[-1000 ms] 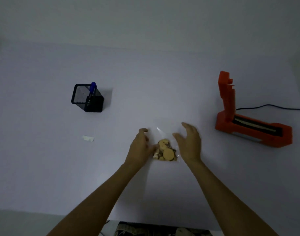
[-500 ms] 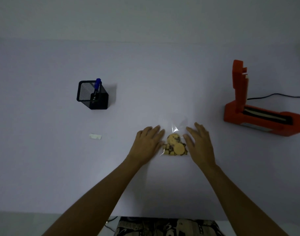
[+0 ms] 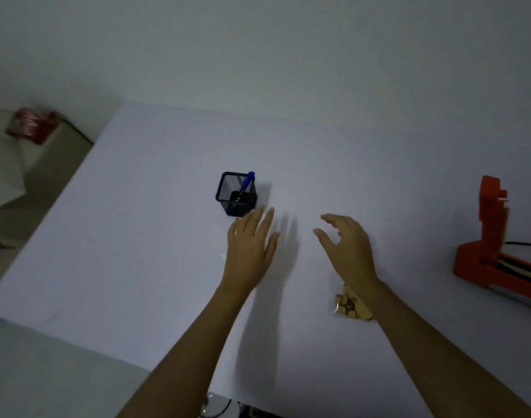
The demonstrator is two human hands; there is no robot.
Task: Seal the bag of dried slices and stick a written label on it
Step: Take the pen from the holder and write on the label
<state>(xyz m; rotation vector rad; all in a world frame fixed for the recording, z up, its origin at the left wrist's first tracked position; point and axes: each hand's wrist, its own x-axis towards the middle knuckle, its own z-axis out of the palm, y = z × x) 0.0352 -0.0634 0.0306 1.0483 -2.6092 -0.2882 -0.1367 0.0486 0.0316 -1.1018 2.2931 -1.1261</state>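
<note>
- Left hand [image 3: 248,254] is flat, grip let go, nothing in it. It hangs over the white surface [image 3: 137,267].
- Right hand [image 3: 347,248] has its grip loose too, fingers bent a bit, w/ nothing held.
- The bag of dried slices [image 3: 350,304] lies on the surface just behind the right hand, partly under the right wrist. Can't tell if its top is shut yet; the clear part is too hard to see.
- The black mesh pen cup [image 3: 236,194] stands just past the left fingertips. A blue pen [image 3: 246,184] sticks up out of it.
- A tiny pale bit, prob. the label [image 3: 222,256], peeks out right beside the left hand, on its outer side. Mostly hidden.
- The orange sealer [image 3: 496,254] sits far off to the right of the right hand, arm up, w/ a black cord [image 3: 526,244] behind it.
- My guess: the step now is getting the pen to write the label.
- To do it well: reach the left hand a little fwd, pinch the pen near its top, lift it straight up so the light cup does not tip.
- Keep the right hand close to the label so it can hold the small paper flat while writing.
- Mind the right arm: a drag back could push the bag off its spot.
</note>
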